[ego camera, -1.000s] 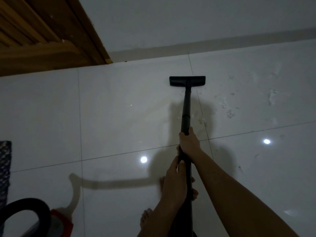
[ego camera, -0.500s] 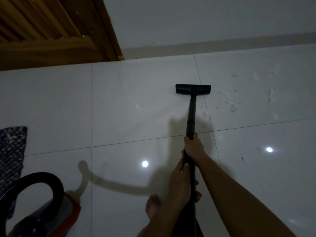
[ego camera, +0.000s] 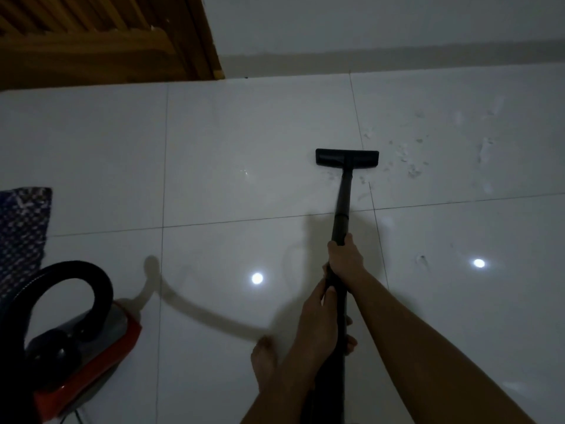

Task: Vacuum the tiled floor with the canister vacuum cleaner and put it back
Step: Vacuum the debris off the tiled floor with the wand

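Observation:
A black vacuum wand runs from my hands to a flat black floor nozzle resting on the white tiled floor. My right hand grips the wand higher up, my left hand grips it just below. The red and grey canister sits at the lower left with its black hose looping up over it. Pale dust marks lie on the tile just right of the nozzle.
A wooden slatted door and its frame stand at the top left, against a white wall with a grey skirting. A dark patterned mat lies at the left edge. My bare foot stands left of the wand.
The nozzle has been drawn back toward me, away from the wall. The view has shifted, so the canister and the mat show more at the left.

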Motion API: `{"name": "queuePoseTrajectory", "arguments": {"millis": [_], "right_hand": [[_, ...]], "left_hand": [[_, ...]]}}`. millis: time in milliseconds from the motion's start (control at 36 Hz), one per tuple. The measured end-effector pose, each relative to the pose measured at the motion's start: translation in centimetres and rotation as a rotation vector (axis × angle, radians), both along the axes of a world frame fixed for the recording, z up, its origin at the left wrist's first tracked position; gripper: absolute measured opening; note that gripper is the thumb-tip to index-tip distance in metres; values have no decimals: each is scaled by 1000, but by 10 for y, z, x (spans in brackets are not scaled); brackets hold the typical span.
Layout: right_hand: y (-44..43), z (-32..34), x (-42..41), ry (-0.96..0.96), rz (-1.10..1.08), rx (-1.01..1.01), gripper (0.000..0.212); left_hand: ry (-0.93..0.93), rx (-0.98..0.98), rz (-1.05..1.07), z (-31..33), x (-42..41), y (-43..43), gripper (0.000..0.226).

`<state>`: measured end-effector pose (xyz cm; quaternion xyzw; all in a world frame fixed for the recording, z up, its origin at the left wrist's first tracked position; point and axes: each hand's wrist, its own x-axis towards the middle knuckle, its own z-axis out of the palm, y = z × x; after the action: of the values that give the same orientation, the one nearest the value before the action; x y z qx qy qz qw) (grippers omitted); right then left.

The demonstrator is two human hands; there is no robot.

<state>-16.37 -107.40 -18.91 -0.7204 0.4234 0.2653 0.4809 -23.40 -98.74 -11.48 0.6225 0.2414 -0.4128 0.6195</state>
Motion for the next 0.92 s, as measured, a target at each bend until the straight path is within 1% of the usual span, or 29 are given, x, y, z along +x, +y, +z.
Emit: {"name": "queuePoseTrajectory", "arguments": {"millis": [194,361,500,722,917], "right_hand": [[9,0,-31,2,-2,4,54],[20,-3,-48,1,-1,-33,52],[34,-1,-67,12,-30,-35,53],[54,1,-94,-6,-84,-32,53],[65,-2,-116,5,-74,-22,54]], "left_hand": [[27,-4,2,2,-28,9,39],[19,-18,-15,0,-44,22,39],[-27,-11,-73,0,-61,39,38],[-24,-34,-98,1,-83,62,38],[-11,-1,-110,0,-105,72,39]]}}
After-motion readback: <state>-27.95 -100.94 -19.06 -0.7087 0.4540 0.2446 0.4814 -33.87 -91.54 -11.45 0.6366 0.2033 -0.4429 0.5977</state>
